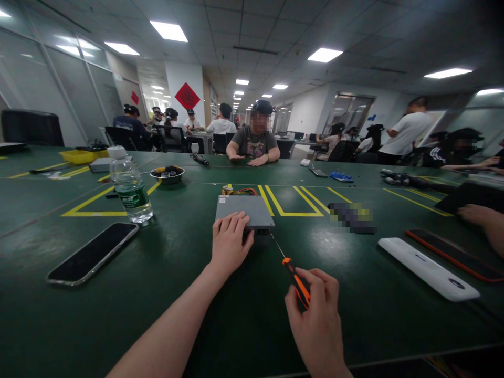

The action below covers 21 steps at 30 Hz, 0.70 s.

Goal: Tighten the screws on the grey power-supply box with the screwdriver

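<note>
A grey computer power supply [246, 207] lies on the green table, its coloured wires [240, 191] coming out at the far side. My left hand [232, 236] holds it at the near left, fingers on the top and thumb against the front face. In my right hand [317, 310] is a screwdriver [297, 281] with an orange and black handle. Its thin shaft points forward and left, and the tip is at the power supply's near right corner. Whether the tip sits in a screw is too small to tell.
Left of me are a phone [94, 254] and a water bottle [132, 191], with a metal bowl [168, 174] behind. To the right lie a white device [427, 268] and an orange-edged phone [452, 254]. A person [255, 142] sits opposite. Yellow tape [301, 214] marks the table.
</note>
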Available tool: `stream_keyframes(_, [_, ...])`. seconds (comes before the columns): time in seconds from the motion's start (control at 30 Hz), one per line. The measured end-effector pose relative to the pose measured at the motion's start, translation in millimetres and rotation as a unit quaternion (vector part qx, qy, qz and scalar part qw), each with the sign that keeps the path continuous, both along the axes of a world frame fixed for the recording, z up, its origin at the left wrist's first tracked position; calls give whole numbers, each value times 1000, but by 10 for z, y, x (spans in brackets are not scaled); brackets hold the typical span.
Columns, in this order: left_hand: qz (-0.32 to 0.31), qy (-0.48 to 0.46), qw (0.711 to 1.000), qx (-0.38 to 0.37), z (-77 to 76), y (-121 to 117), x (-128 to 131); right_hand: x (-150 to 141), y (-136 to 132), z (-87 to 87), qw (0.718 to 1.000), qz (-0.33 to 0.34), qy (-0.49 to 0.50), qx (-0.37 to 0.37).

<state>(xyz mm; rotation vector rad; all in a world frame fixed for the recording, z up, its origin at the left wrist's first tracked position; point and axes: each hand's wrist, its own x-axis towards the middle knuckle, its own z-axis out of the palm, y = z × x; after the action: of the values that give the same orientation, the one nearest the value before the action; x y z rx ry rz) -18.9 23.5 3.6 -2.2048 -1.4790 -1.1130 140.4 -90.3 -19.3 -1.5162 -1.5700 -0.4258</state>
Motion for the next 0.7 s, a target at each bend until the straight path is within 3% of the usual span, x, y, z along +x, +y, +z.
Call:
stream_keyframes(0.17, [-1,-8,1000,4,-3,4,7,22,-30,76,993,63,-81,51])
stream_keyframes(0.27, [-3,-12,1000,7,0,4,16,110,-13,159,995,24,-84,43])
stream_keyframes(0.4, [-3,-10,1000,8,10,-2,18,182,-14,193,997,-29,-58,-32])
stream_keyframes(0.5, [-2,-9,1000,5,12,-3,13,122,-68,174,998,3,-32,-57])
stream_keyframes(0.6, [1,-10,1000,5,6,-1,12,45,-109,153,998,47,-35,-27])
stream_keyframes(0.7, [2,-12,1000,6,1,0,16,45,-101,130,998,45,-48,-7])
